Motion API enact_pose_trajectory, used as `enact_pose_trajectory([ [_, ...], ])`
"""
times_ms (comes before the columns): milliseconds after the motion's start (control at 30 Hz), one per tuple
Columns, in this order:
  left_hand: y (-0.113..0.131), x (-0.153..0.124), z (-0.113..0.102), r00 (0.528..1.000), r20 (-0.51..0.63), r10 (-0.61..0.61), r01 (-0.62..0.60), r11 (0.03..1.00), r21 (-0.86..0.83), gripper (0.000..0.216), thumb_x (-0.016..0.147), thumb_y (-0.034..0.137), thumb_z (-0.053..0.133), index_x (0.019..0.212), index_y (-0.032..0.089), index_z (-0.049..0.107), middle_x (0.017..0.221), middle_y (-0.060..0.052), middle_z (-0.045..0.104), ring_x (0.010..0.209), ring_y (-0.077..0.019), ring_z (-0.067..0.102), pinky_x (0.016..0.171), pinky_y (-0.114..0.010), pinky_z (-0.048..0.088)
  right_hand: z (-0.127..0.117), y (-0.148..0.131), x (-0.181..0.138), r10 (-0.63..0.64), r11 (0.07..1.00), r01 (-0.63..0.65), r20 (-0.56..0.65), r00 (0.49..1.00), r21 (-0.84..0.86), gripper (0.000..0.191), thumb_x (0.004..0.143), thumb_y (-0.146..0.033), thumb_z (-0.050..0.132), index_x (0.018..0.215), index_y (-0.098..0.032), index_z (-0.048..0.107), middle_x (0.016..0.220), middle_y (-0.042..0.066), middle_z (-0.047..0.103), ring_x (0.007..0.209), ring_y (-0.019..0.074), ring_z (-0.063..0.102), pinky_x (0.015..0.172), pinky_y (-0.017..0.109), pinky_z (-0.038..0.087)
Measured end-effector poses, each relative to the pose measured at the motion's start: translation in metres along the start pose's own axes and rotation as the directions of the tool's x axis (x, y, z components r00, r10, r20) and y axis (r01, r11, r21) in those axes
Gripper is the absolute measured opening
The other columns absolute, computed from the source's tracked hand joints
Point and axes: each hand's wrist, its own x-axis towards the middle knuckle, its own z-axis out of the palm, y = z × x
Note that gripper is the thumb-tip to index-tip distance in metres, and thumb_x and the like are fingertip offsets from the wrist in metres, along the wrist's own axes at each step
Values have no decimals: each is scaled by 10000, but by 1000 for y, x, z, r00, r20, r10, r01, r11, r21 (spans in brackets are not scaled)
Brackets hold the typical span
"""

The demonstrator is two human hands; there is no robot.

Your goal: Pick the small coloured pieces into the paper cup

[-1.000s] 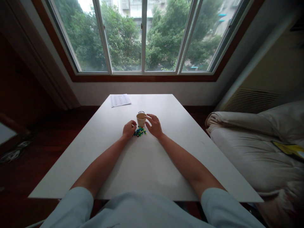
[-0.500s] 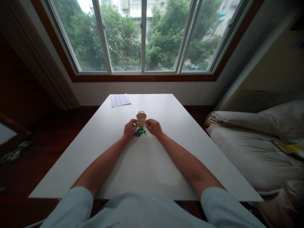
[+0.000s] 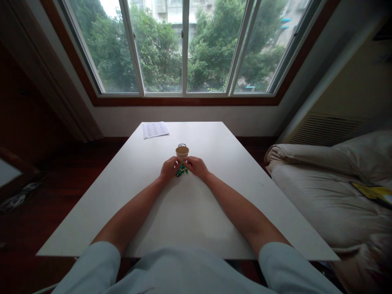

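Observation:
A small tan paper cup (image 3: 182, 152) stands upright on the white table (image 3: 190, 212), a little past the middle. Just in front of it lies a small heap of blue, green and yellow beads (image 3: 181, 171). My left hand (image 3: 169, 168) and my right hand (image 3: 196, 166) meet over the heap, fingers curled and pinched together at its top. What the fingertips hold is too small to make out. Neither hand touches the cup.
A printed sheet of paper (image 3: 154, 129) lies at the table's far left corner. A small dark ring-shaped thing (image 3: 182, 145) sits just behind the cup. A bed with pale bedding (image 3: 333, 183) stands to the right. A wide window is behind the table.
My right hand has left the cup's side, curled its fingers and come in over the beads. My left hand has shifted slightly right, so both hands now meet.

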Motion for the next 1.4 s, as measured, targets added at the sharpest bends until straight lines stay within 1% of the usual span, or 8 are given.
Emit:
enact_pose_trajectory([
  [133, -4, 0, 3, 999, 16, 48, -48, 999, -13, 50, 829, 195, 621, 875, 194, 640, 820, -2, 650, 663, -106, 548, 632, -233, 443, 0, -1, 1, -13, 1000, 13, 20, 1000, 14, 130, 904, -282, 610, 995, -228, 686, 778, 6, 629, 676, 130, 547, 665, 241, 417],
  [300, -7, 0, 5, 997, 17, 78, -77, 995, -59, 50, 836, 170, 597, 867, 187, 632, 812, -8, 640, 658, -116, 546, 640, -257, 453, -2, -6, 3, -42, 998, 42, -6, 999, 52, 101, 903, -277, 609, 954, -227, 680, 887, 33, 638, 742, 142, 572, 719, 264, 458],
  [467, -6, -1, 4, 999, -4, 50, -50, 996, -72, 50, 822, 163, 608, 857, 184, 636, 770, -8, 638, 641, -123, 544, 630, -268, 441, -4, -10, 4, -42, 997, 42, 7, 999, 61, 86, 893, -279, 626, 949, -227, 667, 897, 35, 638, 773, 152, 573, 738, 275, 468],
  [767, -4, -1, 3, 1000, 16, -1, 1, 999, -38, 53, 837, 207, 588, 865, 191, 630, 780, 2, 646, 652, -108, 540, 637, -241, 443, -6, -14, 4, -47, 999, 47, 9, 999, 23, 100, 912, -291, 580, 921, -220, 649, 894, 50, 641, 829, 177, 573, 743, 295, 475],
  [867, -4, 0, 2, 1000, 11, -24, 24, 999, -27, 57, 833, 215, 590, 872, 192, 626, 774, 4, 642, 650, -107, 538, 629, -233, 437, -8, -17, 4, -80, 997, 81, 29, 996, -5, 115, 913, -284, 574, 891, -228, 671, 928, 60, 660, 890, 197, 587, 801, 325, 486],
  [967, -5, 0, 2, 999, 5, -46, 46, 999, -11, 56, 831, 217, 588, 867, 194, 624, 759, 9, 636, 645, -107, 541, 623, -228, 431, -8, -18, 4, -109, 994, 109, 34, 993, -9, 135, 915, -264, 569, 942, -238, 698, 1001, 67, 683, 958, 208, 601, 868, 350, 492],
  [1100, -6, 0, 2, 999, -11, -38, 38, 999, 3, 67, 839, 211, 572, 878, 197, 624, 760, 17, 632, 643, -104, 544, 623, -226, 422, -7, -17, 3, -145, 989, 145, 41, 989, 4, 174, 914, -248, 569, 1009, -251, 715, 1069, 60, 696, 1005, 211, 615, 907, 360, 497],
  [1400, -5, 0, 1, 1000, -7, -23, 23, 999, 30, 73, 844, 195, 559, 873, 194, 627, 811, 6, 643, 653, -103, 537, 644, -231, 424, -8, -17, 4, -170, 985, 169, 56, 984, 14, 182, 908, -249, 582, 1008, -256, 734, 1103, 58, 701, 1028, 213, 625, 920, 370, 507],
])
